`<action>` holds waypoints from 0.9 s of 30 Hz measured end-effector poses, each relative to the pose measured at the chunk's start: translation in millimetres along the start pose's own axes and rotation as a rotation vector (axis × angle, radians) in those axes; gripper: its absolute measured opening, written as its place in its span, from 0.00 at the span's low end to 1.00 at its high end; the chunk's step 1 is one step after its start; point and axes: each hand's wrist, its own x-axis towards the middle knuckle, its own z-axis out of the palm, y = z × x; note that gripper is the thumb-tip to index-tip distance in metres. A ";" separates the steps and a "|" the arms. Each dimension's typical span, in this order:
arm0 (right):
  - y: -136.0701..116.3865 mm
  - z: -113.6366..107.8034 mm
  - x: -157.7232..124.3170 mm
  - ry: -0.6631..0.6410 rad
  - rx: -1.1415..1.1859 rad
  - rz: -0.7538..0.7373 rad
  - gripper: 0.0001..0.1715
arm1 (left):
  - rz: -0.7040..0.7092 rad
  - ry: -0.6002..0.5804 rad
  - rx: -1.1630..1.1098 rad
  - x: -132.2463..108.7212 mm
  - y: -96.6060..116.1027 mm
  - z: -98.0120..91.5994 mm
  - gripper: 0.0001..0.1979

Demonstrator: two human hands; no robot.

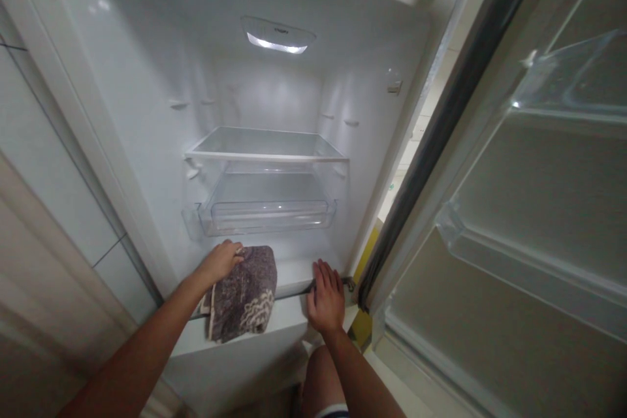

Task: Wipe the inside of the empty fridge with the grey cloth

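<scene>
My left hand [221, 261] grips the upper left corner of a folded purple-grey cloth [245, 290] with a cream pattern. The cloth drapes over the front lower edge of the fridge compartment [294, 317]. To the right of it, my right hand [327, 297] lies flat on that same edge, fingers stretched toward the inside, holding nothing. Above both hands is a clear plastic drawer [269, 217] under a glass shelf [269, 158].
The fridge door [543, 189] stands open on the right, with clear door shelves [529, 258] and a dark gasket [455, 111]. A lit lamp [277, 39] is in the ceiling of the compartment. White wall tiles [63, 163] and a beige curtain-like surface [44, 287] are at left.
</scene>
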 end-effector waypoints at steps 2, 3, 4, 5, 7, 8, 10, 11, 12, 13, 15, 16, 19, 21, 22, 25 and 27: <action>-0.1 0.3 -0.1 0.011 0.009 -0.001 0.38 | -0.030 -0.040 -0.003 4.5 -1.6 -0.5 0.26; -0.1 0.3 -0.2 0.014 0.013 -0.003 0.38 | -0.035 -0.065 -0.014 6.1 -2.0 -1.4 0.30; 0.0 0.3 -0.2 0.015 0.015 -0.005 0.38 | -0.037 -0.090 -0.028 7.3 -2.2 -2.9 0.33; 0.1 0.3 -0.3 0.014 0.015 -0.006 0.38 | -0.038 -0.114 -0.044 8.3 -2.2 -4.9 0.36; 0.5 0.5 -0.4 0.010 0.010 -0.009 0.39 | -0.038 -0.162 -0.083 9.8 -1.6 -10.3 0.38; 0.8 0.6 -0.4 0.010 0.006 -0.011 0.39 | -0.036 -0.186 -0.106 10.1 -1.1 -13.2 0.38; 1.2 0.9 -0.6 0.010 -0.001 -0.014 0.40 | -0.022 -0.240 -0.162 9.0 1.0 -18.4 0.33; 1.4 1.0 -0.6 0.010 -0.002 -0.015 0.40 | -0.007 -0.267 -0.197 7.1 2.8 -20.5 0.31; 1.4 1.0 -0.7 0.010 0.000 -0.014 0.41 | 0.013 -0.289 -0.236 4.1 5.4 -22.2 0.29; 1.3 1.0 -0.7 0.011 0.004 -0.013 0.41 | 0.037 -0.306 -0.279 -0.3 8.9 -23.7 0.28; 1.2 1.3 -0.6 0.016 0.013 -0.010 0.40 | 0.084 -0.333 -0.368 -13.5 19.8 -27.0 0.28; 1.1 1.5 -0.6 0.020 0.015 -0.010 0.40 | 0.114 -0.342 -0.404 -22.3 27.5 -29.4 0.28; 1.1 2.3 -0.6 0.022 0.006 -0.013 0.39 | 0.245 -0.297 -0.368 -55.7 59.1 -42.6 0.21; 0.9 2.1 -0.4 0.011 0.001 -0.014 0.39 | 0.339 -0.146 -0.186 -80.6 83.9 -54.8 0.13; 0.8 1.8 -0.3 0.007 0.000 -0.013 0.39 | 0.375 -0.043 -0.072 -92.5 95.4 -60.0 0.09; 0.2 0.0 0.1 0.001 -0.001 -0.008 0.39 | 0.476 0.328 0.242 -118.9 118.7 -62.1 0.14; 0.1 -0.9 0.3 -0.004 -0.005 -0.012 0.39 | 0.568 0.535 0.378 -124.9 120.5 -46.7 0.15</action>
